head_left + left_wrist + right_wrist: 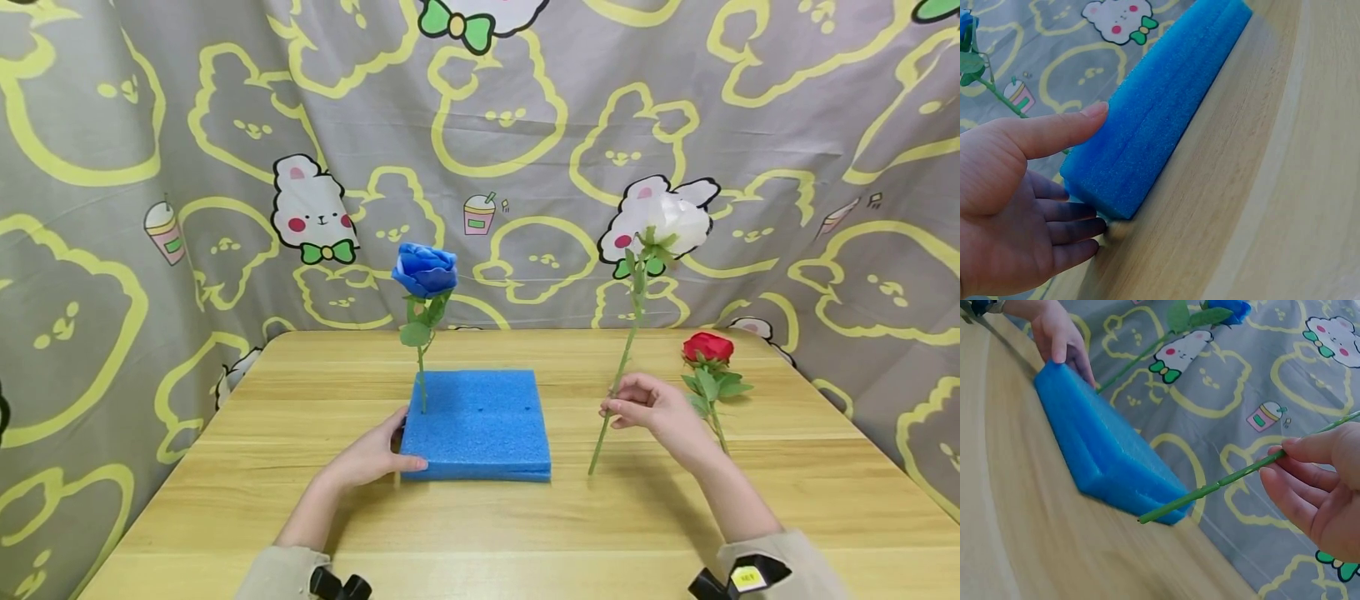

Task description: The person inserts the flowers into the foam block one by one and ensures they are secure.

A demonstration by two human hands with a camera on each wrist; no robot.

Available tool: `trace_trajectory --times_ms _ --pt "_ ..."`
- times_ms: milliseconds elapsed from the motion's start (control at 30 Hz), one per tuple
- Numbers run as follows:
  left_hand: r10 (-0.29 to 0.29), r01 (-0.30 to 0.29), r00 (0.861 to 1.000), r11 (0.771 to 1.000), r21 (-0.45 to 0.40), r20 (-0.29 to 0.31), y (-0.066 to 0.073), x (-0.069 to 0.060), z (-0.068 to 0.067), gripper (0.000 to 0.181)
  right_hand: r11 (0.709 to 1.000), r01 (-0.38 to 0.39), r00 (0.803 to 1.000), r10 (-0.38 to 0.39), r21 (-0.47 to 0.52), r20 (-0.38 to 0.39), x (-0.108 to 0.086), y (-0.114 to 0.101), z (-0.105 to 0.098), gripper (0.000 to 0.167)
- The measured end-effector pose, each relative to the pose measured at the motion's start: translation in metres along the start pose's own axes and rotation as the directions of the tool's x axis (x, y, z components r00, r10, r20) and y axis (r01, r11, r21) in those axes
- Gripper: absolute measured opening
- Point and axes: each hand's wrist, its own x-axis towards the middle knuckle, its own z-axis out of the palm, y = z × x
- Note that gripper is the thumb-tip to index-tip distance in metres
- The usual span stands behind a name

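Note:
A blue foam block point(480, 429) lies flat on the table, with small holes in its top. Upright in its left part stands a blue rose point(425, 271). My left hand point(363, 454) rests against the block's left side, fingers fairly straight, thumb on the near left corner; the left wrist view shows this thumb on the foam point(1147, 112). To the right of the block, my right hand point(660, 412) pinches the stem of a white rose point(675, 225) between thumb and fingers. In the right wrist view the green stem point(1210, 487) slants, its lower end in front of the block.
A red rose point(707, 348) with green leaves lies on the wooden table point(525, 533) at the right, beyond my right hand. A grey patterned curtain point(525, 125) hangs behind the table and along both sides.

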Motion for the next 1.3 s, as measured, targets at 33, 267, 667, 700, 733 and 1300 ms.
trace_trajectory --times_ms 33,267,667,700,733,1300 --pt "-0.002 0.002 1.0 1.0 0.002 -0.002 0.0 0.0 0.0 0.102 1.0 0.004 1.0 -0.004 -0.001 -0.003 0.002 -0.002 0.002 0.022" --pt "0.002 -0.002 1.0 1.0 0.003 -0.002 -0.002 -0.001 -0.001 0.102 1.0 -0.006 0.999 0.006 -0.007 -0.044 0.015 -0.013 0.012 0.023" --pt "0.0 0.0 1.0 1.0 -0.022 -0.001 -0.002 -0.003 0.0 0.102 0.999 0.017 1.0 -0.018 -0.036 -0.013 0.036 -0.016 0.034 0.018" --pt "-0.002 0.002 1.0 1.0 -0.023 -0.002 -0.002 -0.003 0.0 0.102 0.999 0.02 1.0 -0.02 -0.039 -0.01 0.038 -0.016 0.036 0.018" --pt "-0.002 0.002 1.0 1.0 -0.022 -0.003 -0.002 -0.003 -0.001 0.101 0.999 0.024 1.0 -0.024 -0.044 -0.006 0.039 -0.016 0.038 0.017" --pt "0.003 -0.003 1.0 1.0 0.003 0.009 -0.001 0.001 0.0 0.102 0.997 0.05 0.998 -0.052 -0.057 -0.029 0.055 -0.023 0.065 0.018"
